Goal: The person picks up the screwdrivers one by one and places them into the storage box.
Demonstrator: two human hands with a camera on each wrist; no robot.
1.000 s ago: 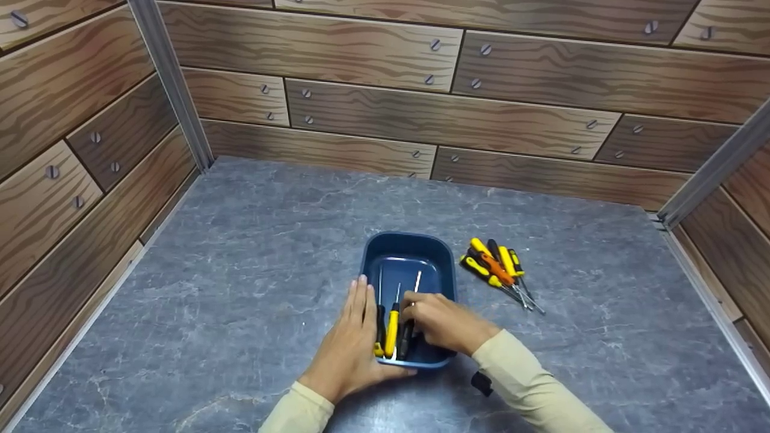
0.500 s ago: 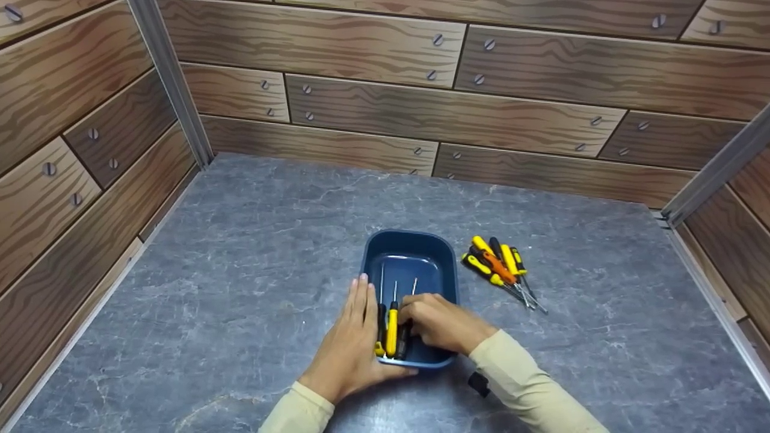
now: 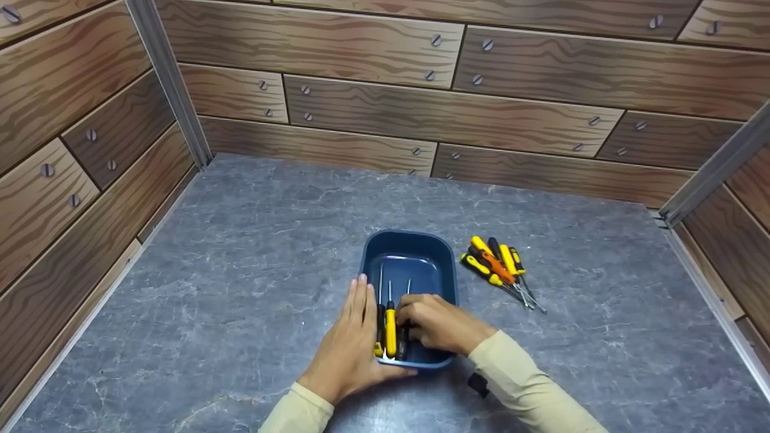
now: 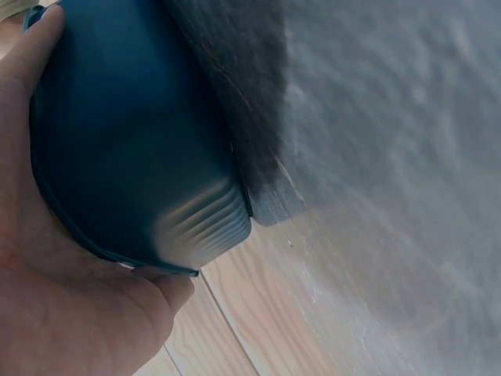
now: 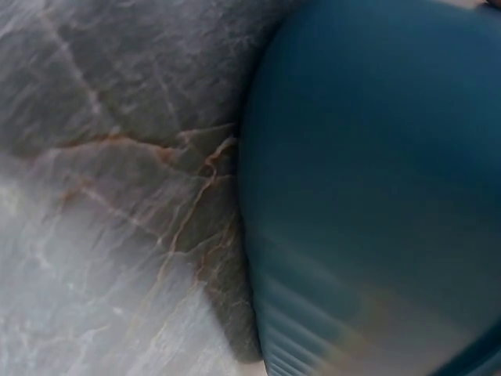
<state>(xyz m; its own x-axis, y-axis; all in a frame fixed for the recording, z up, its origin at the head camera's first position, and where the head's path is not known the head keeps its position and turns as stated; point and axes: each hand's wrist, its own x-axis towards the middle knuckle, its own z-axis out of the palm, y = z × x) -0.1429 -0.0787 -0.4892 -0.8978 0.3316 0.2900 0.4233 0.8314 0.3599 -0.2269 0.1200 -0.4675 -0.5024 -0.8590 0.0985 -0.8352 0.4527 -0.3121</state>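
Observation:
A dark blue rectangular tray (image 3: 410, 239) stands on the grey table. My left hand (image 3: 349, 346) rests along its left side with straight fingers, thumb against the near end; the left wrist view shows this hand (image 4: 70, 305) against the tray's outer wall (image 4: 133, 117). Inside the tray, a yellow screwdriver (image 3: 391, 331) lies beside a black and yellow one (image 3: 380, 325) at the left wall. My right hand (image 3: 442, 325) reaches in and holds a black-handled screwdriver (image 3: 403, 343) just right of the yellow one. Its fingertips are partly hidden. The right wrist view shows only the tray's outer wall (image 5: 368, 180) and tabletop.
A loose pile of several screwdrivers (image 3: 498, 264), with yellow, black and orange handles, lies right of the tray. Wood-patterned walls (image 3: 361, 96) enclose the grey marbled table (image 3: 271, 228) at the back and sides.
My right hand has shifted slightly left, bringing the black screwdriver nearer the yellow one and straighter in line with it. The yellow screwdriver has straightened and moved slightly left. My left hand stays put.

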